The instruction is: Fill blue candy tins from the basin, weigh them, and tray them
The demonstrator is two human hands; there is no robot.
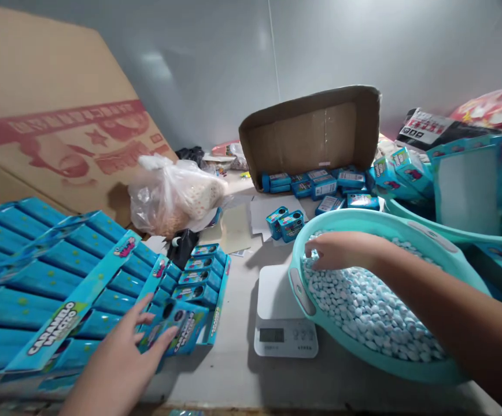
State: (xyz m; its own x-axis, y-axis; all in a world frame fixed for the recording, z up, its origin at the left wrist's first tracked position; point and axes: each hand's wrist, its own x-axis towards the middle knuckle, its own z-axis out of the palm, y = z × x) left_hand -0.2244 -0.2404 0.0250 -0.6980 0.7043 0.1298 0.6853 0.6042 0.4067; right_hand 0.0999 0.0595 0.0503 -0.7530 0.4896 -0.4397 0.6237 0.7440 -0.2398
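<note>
My left hand (123, 346) lies at the lower left with its fingers spread, touching a small blue candy box (180, 325) at the front of a blue display tray (216, 300) that holds several such boxes. My right hand (335, 249) reaches into a teal plastic basin (407, 228) full of small pale tablets (364, 300). Its fingers curl down into the tablets at the basin's far left side; what they pinch is hidden. A white digital scale (279, 315) sits between the tray and the basin.
Stacks of blue display cartons (38, 271) fill the left. A tied plastic bag (173, 193) and a big cardboard sheet (51, 115) stand behind. An open cardboard box (312, 130) with several blue boxes (320, 185) is at the back; a second teal basin (450, 231) is at the right.
</note>
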